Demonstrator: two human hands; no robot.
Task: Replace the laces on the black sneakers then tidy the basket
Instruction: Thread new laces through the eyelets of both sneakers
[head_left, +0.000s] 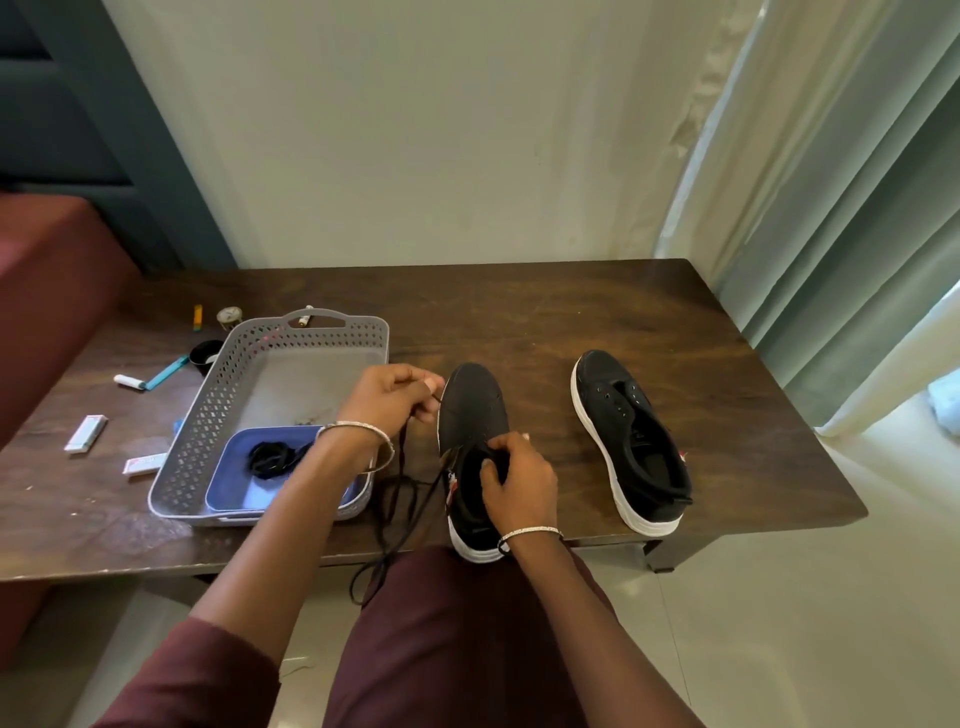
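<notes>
Two black sneakers with white soles lie on the dark wooden table (571, 312). The left sneaker (475, 410) is tipped on its side near the front edge, and my right hand (514, 480) grips it at the tongue and opening. My left hand (392, 397) pinches a black lace (400, 499) by the shoe's side; the lace runs down and hangs in a loop over the table edge. The right sneaker (631, 441) lies unlaced, apart from both hands. A grey perforated basket (208, 415) on the left holds a blue tray (234, 483) with a coiled black lace (275, 460).
Small items lie left of the basket: white boxes (85, 434), a teal-handled tool (166, 372), a black cup (205, 356), a yellow stick (197, 317). A red sofa arm (52, 291) is at the left, curtains (831, 208) at the right, a wall behind.
</notes>
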